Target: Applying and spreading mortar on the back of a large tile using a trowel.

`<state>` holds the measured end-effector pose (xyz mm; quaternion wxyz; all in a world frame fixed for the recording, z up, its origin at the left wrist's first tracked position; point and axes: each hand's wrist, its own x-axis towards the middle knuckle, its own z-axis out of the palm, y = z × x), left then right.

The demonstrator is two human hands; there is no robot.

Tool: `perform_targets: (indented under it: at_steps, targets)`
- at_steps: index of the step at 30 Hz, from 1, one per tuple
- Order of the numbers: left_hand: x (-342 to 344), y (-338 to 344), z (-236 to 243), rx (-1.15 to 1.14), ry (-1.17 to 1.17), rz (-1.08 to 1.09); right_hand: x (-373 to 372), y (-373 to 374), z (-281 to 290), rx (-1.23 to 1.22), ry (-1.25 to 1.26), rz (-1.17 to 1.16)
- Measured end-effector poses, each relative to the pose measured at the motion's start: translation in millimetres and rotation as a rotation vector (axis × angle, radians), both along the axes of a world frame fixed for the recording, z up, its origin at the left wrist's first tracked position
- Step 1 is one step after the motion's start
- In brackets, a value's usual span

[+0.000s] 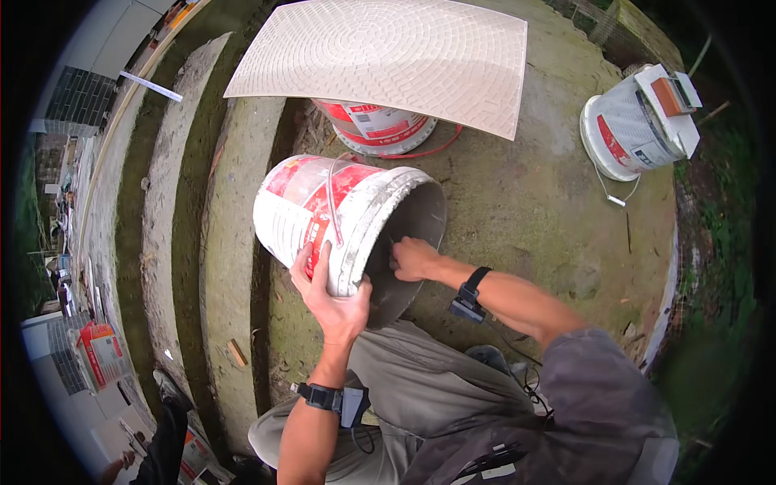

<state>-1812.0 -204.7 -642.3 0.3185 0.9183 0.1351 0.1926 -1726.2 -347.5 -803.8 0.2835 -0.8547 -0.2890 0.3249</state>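
Observation:
A white and red plastic bucket (295, 194) lies tilted, its mouth facing right and crusted with pale residue at the rim. My left hand (327, 295) grips the bucket at its lower side and rim. My right hand (412, 259) reaches into the mouth with fingers closed; what they hold inside is hidden in shadow. Behind, a pale patterned tile (376, 48) rests over another red and white bucket (374, 129).
Concrete steps (230, 210) descend along the left. Another bucket (614, 129) with items on its lid stands at right, near plants (699, 291). A small wooden piece (237, 352) lies on a step. At lower left are a co-worker's leg (162, 432) and a red-white bag (101, 356).

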Motion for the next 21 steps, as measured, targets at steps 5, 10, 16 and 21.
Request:
perform_targets:
  at_steps: [5,10,16,21]
  targets:
    - [7,10,6,0.031,-0.022,-0.013,-29,1,10,0.174,0.146,-0.077]
    - [9,25,13,0.003,-0.004,0.001,-47,-11,36,0.328,0.321,-0.180]
    - [9,45,17,-0.085,-0.025,0.025,-45,-26,93,0.300,0.672,-0.166]
    - [13,82,31,-0.147,-0.003,0.084,-34,-30,121,0.252,0.764,-0.187]
